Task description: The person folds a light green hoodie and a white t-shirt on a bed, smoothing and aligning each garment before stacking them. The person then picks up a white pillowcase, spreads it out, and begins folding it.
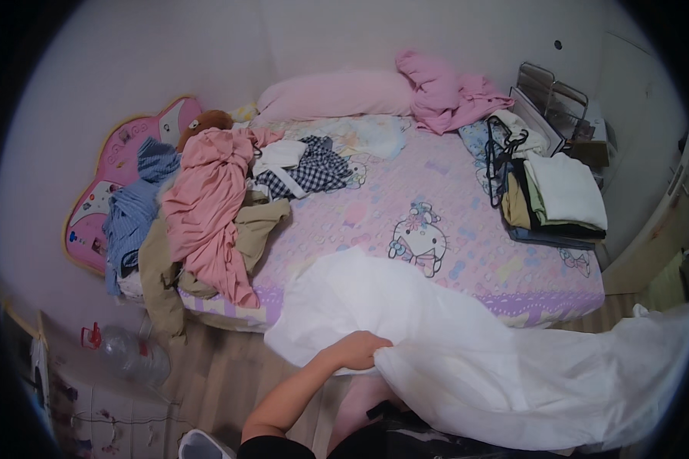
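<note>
A large piece of thin white cloth (425, 304) spreads from the front edge of the bed (344, 224) across my lap to the right rim. My left hand (363, 350) grips a bunched fold of it near the bed's front edge. Part of the cloth lies on the pink patterned bed cover; the rest hangs in folds over my dark clothing. My right hand is out of view.
Rumpled clothes lie at the bed's left: a pink garment (206, 195), khaki trousers (258, 229), a blue shirt (129, 206) and a checked piece (321, 172). Folded clothes (568, 189) and black hangers (494, 166) sit at right. A plastic water jug (132, 350) lies on the floor.
</note>
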The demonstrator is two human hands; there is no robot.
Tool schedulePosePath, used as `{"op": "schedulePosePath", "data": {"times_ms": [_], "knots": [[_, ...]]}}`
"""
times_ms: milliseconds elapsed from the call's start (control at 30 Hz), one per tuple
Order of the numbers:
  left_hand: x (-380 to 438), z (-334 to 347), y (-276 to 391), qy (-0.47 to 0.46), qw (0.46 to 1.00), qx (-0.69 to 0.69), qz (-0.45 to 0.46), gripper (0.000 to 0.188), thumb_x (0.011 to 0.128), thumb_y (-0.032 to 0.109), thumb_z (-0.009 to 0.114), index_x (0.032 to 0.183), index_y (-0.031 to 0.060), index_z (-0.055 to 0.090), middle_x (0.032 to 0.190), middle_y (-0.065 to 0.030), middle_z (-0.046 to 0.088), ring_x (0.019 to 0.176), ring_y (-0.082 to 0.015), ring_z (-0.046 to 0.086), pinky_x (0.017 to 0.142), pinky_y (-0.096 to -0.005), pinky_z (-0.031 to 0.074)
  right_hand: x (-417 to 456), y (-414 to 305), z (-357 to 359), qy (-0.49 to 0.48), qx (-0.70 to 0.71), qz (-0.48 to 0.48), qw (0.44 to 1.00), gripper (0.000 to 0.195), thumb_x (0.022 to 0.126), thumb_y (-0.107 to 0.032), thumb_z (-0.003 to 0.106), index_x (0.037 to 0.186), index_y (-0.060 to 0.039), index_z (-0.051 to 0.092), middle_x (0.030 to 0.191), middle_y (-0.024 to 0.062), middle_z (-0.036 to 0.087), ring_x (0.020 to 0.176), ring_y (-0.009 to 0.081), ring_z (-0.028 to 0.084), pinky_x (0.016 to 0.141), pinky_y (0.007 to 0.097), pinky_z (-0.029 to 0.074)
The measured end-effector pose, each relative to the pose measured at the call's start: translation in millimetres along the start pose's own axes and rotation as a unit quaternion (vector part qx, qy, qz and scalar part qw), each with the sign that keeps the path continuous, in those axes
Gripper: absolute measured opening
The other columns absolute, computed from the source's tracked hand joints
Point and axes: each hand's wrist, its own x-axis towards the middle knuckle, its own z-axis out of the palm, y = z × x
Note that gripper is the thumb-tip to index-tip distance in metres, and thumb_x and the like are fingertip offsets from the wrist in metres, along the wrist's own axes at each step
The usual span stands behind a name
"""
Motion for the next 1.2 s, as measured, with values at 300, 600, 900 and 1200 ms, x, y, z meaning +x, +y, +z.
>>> {"op": "schedulePosePath", "data": {"times_ms": [300,600,900,1200], "knots": [[33,-68,-131,0.232,0.912,-0.312,-0.129,0.029,0.077,0.017,0.046,0.099,0.0012,0.057,0.098,-0.0112,0.059,0.082,-0.0222,0.057,0.078,-0.0314,0.043,255,-167,27,-0.134,0.063,-0.193,0.970,0.020,0.079,-0.013,0.051,0.095,-0.0034,0.058,0.095,0.0072,0.057,0.086,0.0142,0.053,0.077,0.0279,0.044],[37,-123,-190,0.487,0.804,-0.241,-0.241,0.061,0.080,0.031,0.054,0.124,-0.0032,0.029,0.125,-0.0190,0.035,0.110,-0.0263,0.041,0.090,-0.0337,0.036,249,-191,148,-0.138,-0.206,-0.251,0.936,0.042,0.077,-0.025,0.055,0.113,-0.0067,0.044,0.106,0.0062,0.053,0.097,0.0153,0.048,0.083,0.0288,0.037],[-39,-38,-124,0.424,0.783,-0.429,-0.153,0.068,0.076,0.017,0.058,0.129,0.0008,0.020,0.122,-0.0156,0.036,0.114,-0.0226,0.034,0.093,-0.0314,0.030,178,118,208,-0.239,0.003,0.209,0.948,0.039,0.076,-0.017,0.058,0.107,0.0023,0.047,0.085,0.0115,0.060,0.071,0.0159,0.060,0.060,0.0241,0.048],[-14,-23,-66,0.362,0.907,0.048,-0.210,0.119,0.041,0.033,0.081,0.131,0.0031,0.010,0.105,-0.0313,0.039,0.097,-0.0436,0.042,0.085,-0.0407,0.037,147,136,332,-0.207,0.310,0.219,0.902,0.042,0.078,-0.012,0.057,0.115,-0.0002,0.041,0.102,0.0110,0.056,0.086,0.0177,0.057,0.070,0.0280,0.048]]}}
